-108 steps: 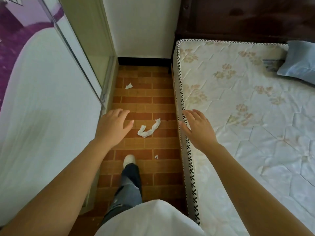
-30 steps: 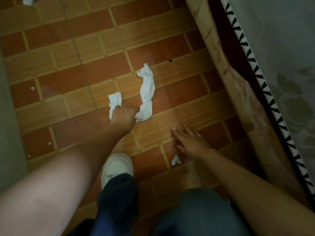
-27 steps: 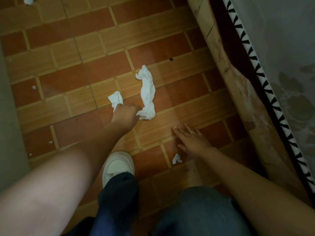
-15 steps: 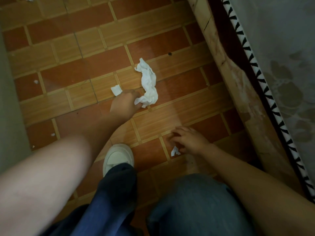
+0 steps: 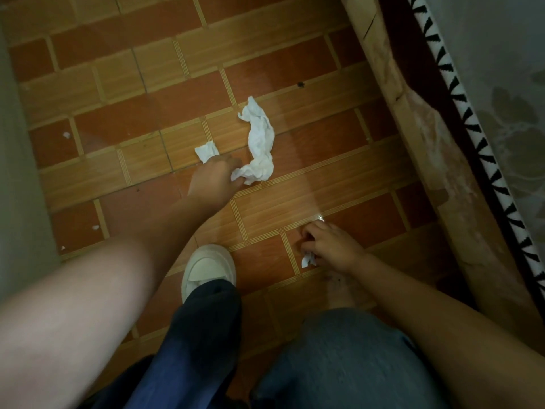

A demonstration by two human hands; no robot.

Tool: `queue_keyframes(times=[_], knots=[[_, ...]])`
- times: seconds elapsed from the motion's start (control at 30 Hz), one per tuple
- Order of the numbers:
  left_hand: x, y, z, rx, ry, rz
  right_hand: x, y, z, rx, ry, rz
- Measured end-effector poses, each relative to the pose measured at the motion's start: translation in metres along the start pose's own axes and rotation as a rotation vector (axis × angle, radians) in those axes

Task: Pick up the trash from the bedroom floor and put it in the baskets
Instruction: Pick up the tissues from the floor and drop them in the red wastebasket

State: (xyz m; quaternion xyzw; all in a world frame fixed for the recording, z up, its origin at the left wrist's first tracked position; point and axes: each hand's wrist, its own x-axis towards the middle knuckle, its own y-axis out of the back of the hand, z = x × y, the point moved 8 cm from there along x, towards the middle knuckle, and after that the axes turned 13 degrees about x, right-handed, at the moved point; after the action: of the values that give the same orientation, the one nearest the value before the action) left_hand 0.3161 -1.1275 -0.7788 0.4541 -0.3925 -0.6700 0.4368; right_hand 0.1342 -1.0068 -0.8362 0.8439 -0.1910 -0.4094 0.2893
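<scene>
A long crumpled white tissue point(image 5: 259, 140) lies twisted on the brown tiled floor. My left hand point(image 5: 213, 180) is closed over its middle, so one end sticks out on the left of the hand and the longer part curls up on the right. My right hand point(image 5: 330, 246) is lower, near my knee, with its fingers pinched on a small white paper scrap point(image 5: 308, 259) that touches the floor. No basket is in view.
Tiny white bits point(image 5: 66, 134) dot the floor by the grey surface point(image 5: 17, 172) along the left. The wooden bed frame point(image 5: 418, 137) and mattress edge point(image 5: 483, 143) run down the right. My white shoe point(image 5: 208, 268) stands between my arms.
I have crouched from standing. My left hand closed on the long tissue and bunched it. My right hand went from flat on the floor to pinching the small scrap.
</scene>
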Motion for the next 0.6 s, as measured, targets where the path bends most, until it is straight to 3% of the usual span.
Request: queue_keyframes(times=[0.6], knots=[[-0.001, 0.014, -0.009, -0.034, 0.107, 0.051, 0.009, -0.003, -0.005, -0.095, 0.152, 0.084]])
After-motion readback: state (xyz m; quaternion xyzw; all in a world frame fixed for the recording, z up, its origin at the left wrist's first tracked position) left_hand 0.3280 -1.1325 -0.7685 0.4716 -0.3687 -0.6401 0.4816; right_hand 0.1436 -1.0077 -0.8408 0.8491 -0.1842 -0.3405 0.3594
